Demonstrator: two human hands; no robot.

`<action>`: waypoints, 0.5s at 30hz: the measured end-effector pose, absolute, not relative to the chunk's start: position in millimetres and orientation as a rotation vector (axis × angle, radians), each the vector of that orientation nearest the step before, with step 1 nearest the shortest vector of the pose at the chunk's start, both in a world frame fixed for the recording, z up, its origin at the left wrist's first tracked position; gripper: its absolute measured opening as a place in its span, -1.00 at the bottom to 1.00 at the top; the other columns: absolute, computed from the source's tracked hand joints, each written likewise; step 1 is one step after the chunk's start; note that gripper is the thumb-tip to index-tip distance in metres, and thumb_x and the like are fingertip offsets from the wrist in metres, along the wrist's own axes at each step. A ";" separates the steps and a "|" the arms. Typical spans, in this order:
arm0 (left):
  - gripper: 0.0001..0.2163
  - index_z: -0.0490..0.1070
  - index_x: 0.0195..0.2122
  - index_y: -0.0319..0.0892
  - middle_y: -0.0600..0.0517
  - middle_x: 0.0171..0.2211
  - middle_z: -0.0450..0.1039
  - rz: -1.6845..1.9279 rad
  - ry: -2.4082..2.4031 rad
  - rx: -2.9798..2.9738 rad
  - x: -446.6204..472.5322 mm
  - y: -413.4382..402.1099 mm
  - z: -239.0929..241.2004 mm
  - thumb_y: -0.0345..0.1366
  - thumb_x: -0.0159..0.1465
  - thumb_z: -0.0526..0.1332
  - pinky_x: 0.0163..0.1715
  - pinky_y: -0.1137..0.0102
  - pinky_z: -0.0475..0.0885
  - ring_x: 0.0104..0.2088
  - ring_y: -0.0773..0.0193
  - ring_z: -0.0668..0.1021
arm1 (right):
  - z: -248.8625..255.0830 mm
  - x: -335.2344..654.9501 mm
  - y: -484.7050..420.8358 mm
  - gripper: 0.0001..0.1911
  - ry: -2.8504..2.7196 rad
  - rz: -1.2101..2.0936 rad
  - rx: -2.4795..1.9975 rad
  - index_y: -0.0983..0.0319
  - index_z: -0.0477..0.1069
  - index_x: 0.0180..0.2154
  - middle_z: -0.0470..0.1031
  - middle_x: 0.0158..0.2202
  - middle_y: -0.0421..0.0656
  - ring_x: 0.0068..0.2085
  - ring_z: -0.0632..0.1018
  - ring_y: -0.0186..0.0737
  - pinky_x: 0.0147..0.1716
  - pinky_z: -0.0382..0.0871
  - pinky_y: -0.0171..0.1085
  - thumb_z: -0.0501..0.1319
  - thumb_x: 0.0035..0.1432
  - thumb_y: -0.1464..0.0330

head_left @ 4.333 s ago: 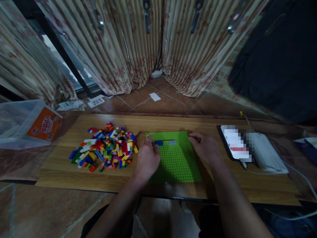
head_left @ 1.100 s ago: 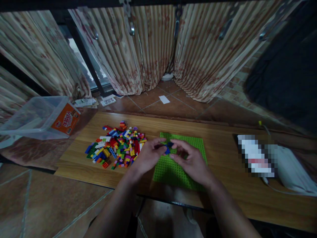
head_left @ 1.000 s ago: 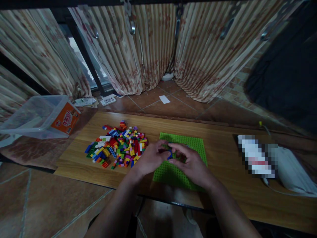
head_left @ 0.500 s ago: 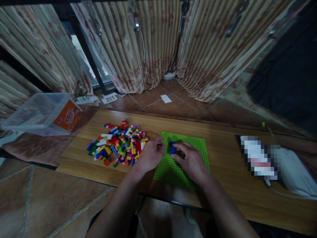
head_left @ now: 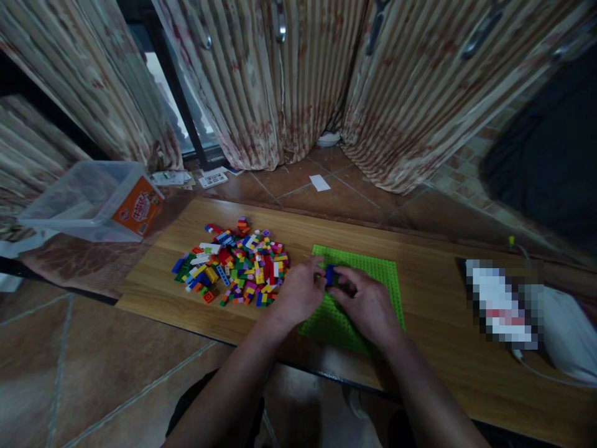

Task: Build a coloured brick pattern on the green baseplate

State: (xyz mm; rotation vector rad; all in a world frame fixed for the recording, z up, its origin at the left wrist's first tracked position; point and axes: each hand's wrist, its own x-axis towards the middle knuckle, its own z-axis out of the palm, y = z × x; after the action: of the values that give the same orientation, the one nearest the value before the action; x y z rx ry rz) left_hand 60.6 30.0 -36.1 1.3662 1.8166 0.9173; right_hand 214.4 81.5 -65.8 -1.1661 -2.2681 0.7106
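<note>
Pinching blue brick (head_left: 330, 274) between closed fingertips of left hand (head_left: 301, 294) and right hand (head_left: 368, 306), over green baseplate (head_left: 385, 277); mixed brick heap (head_left: 237, 264) just beside left hand.

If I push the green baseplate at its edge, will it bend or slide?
The green baseplate lies thin and flat, so it is probably light and slightly flexible. On the smooth wooden tabletop it would likely slide rather than tip. The right hand upon it may pin it.
</note>
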 end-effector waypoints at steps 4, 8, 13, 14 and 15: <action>-0.58 0.36 0.16 -0.35 -0.15 -0.07 0.59 0.910 1.836 1.366 62.8 30.8 -37.4 -0.52 0.26 0.13 0.06 0.34 0.43 -0.07 0.17 0.62 | -65.4 220.3 81.1 -0.72 -2.244 0.759 -1.159 0.19 0.52 -0.09 0.57 -0.24 -0.12 -0.28 0.56 -0.17 -0.23 0.42 -0.18 0.25 0.13 0.35; -0.57 0.35 0.17 -0.35 -0.14 -0.09 0.60 0.901 1.870 1.383 65.0 31.7 -40.2 -0.50 0.25 0.16 0.03 0.32 0.45 -0.11 0.16 0.63 | -68.8 220.4 82.4 -0.78 -2.262 0.776 -1.112 0.17 0.52 -0.12 0.58 -0.22 -0.13 -0.22 0.57 -0.15 -0.18 0.42 -0.17 0.22 0.17 0.34; -0.57 0.38 0.15 -0.28 -0.11 -0.13 0.62 0.880 1.943 1.412 69.4 33.0 -41.4 -0.50 0.23 0.19 0.02 0.31 0.45 -0.10 0.14 0.63 | -70.9 219.8 83.0 -0.80 -2.281 0.733 -1.104 0.16 0.53 -0.14 0.58 -0.21 -0.12 -0.19 0.58 -0.12 -0.18 0.42 -0.15 0.21 0.19 0.34; -0.57 0.38 0.15 -0.26 -0.10 -0.14 0.62 0.878 1.951 1.413 70.1 33.4 -41.7 -0.50 0.22 0.20 0.01 0.31 0.46 -0.11 0.15 0.63 | -70.8 219.8 82.8 -0.80 -2.286 0.727 -1.103 0.16 0.53 -0.14 0.57 -0.21 -0.11 -0.20 0.58 -0.12 -0.18 0.42 -0.15 0.21 0.19 0.35; -0.57 0.38 0.15 -0.24 -0.09 -0.14 0.62 0.880 1.953 1.412 70.6 33.8 -42.0 -0.50 0.22 0.20 0.00 0.32 0.46 -0.12 0.16 0.63 | -70.6 219.7 82.6 -0.80 -2.289 0.721 -1.102 0.16 0.53 -0.15 0.57 -0.21 -0.11 -0.20 0.58 -0.13 -0.19 0.42 -0.15 0.21 0.18 0.35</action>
State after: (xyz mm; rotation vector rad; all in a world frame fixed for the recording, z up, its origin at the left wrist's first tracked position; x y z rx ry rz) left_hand 70.6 33.8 -42.0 1.4122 1.9530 0.8797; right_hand 219.7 82.6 -70.6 -1.1018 -2.2886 0.7210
